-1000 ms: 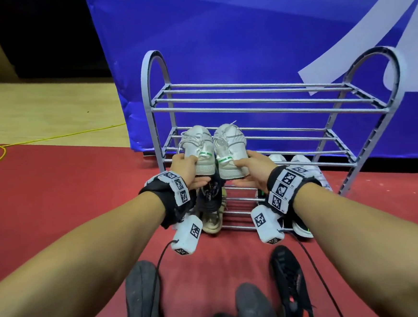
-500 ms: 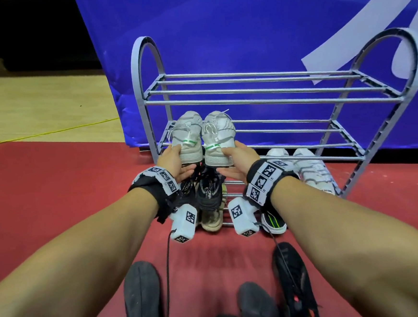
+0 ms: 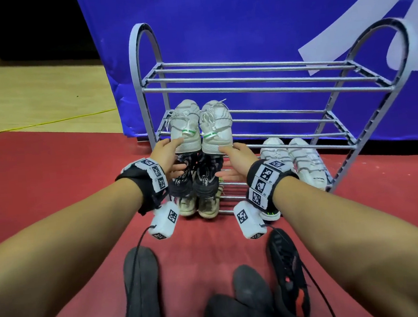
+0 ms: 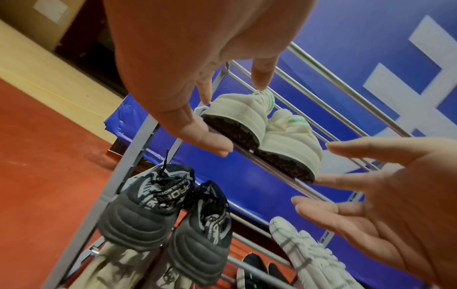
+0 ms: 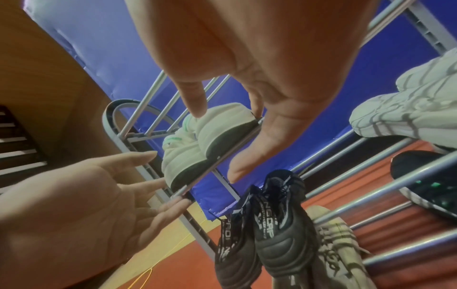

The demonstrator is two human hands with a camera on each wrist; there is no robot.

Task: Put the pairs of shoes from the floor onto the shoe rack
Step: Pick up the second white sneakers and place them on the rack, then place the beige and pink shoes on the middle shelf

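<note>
A white pair of sneakers (image 3: 200, 126) with green heel tabs stands on the left end of the grey metal shoe rack's (image 3: 271, 78) middle shelf, heels toward me. My left hand (image 3: 171, 153) is just behind the left heel and my right hand (image 3: 235, 160) behind the right heel. Both have straight, spread fingers. In the left wrist view my left hand (image 4: 235, 111) brackets the white pair's (image 4: 291, 144) heel loosely. In the right wrist view my right hand's index fingertip (image 5: 197, 109) touches the heel top of the white pair (image 5: 183, 154).
Below the white pair sit a black pair (image 3: 197, 181) and a beige pair (image 3: 199, 206). A white grey-striped pair (image 3: 298, 161) fills the right side. Dark shoes (image 3: 142, 288) (image 3: 286, 264) lie on the red floor by me. A blue banner (image 3: 242, 18) hangs behind.
Both hands held the white pair by the heels and set it deeper on the shelf. Now the fingers have loosened and spread, and the shoes rest on the bars.
</note>
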